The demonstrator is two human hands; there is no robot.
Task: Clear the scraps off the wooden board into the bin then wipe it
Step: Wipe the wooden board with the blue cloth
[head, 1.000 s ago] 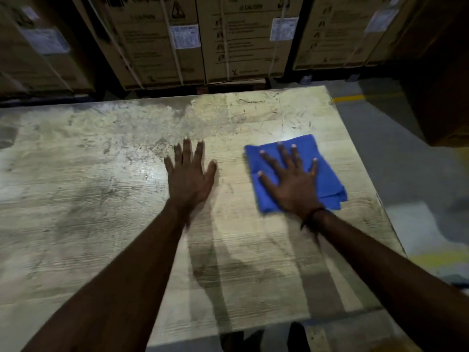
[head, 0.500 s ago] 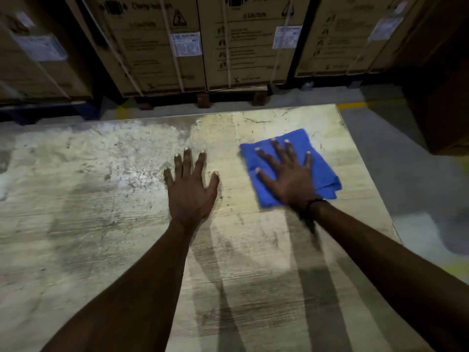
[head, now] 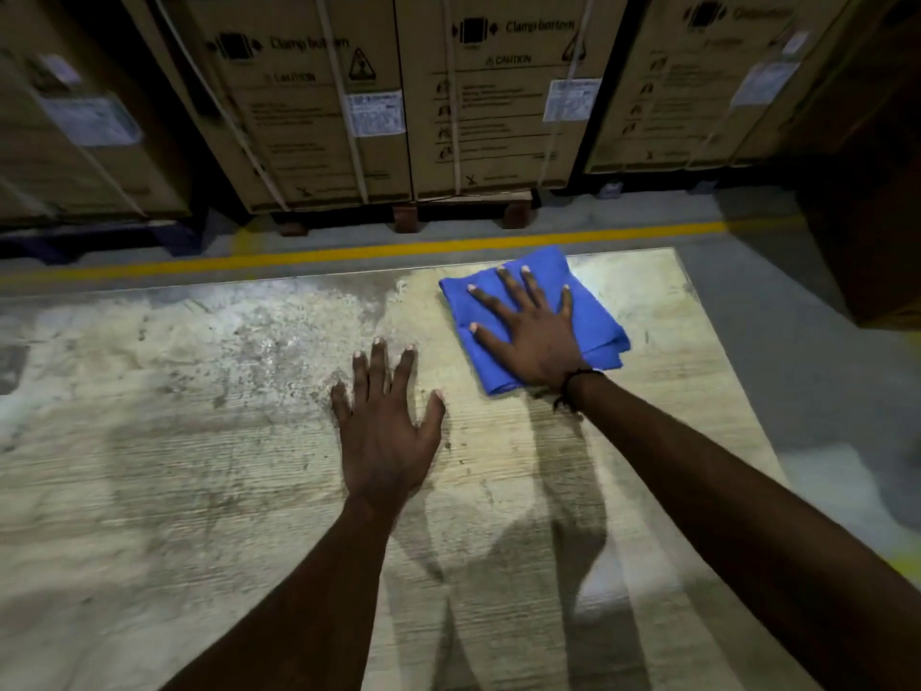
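A large pale wooden board (head: 199,441) with grey stains fills the lower view. Near its far right corner lies a folded blue cloth (head: 595,324). My right hand (head: 533,331) presses flat on the cloth with fingers spread and straight. Palm down, my left hand (head: 383,431) rests on the bare board to the left of the cloth, fingers straight. No scraps show on the board, and no bin is in view.
Strapped cardboard boxes (head: 319,112) on pallets stand in a row beyond the board. A yellow floor line (head: 349,254) runs between them and the board's far edge. Grey floor (head: 797,366) lies to the right, with a dark box (head: 877,192) at the far right.
My right hand has pushed the blue cloth away from me toward the board's far edge. The left hand stays flat in place. The camera has tilted upward.
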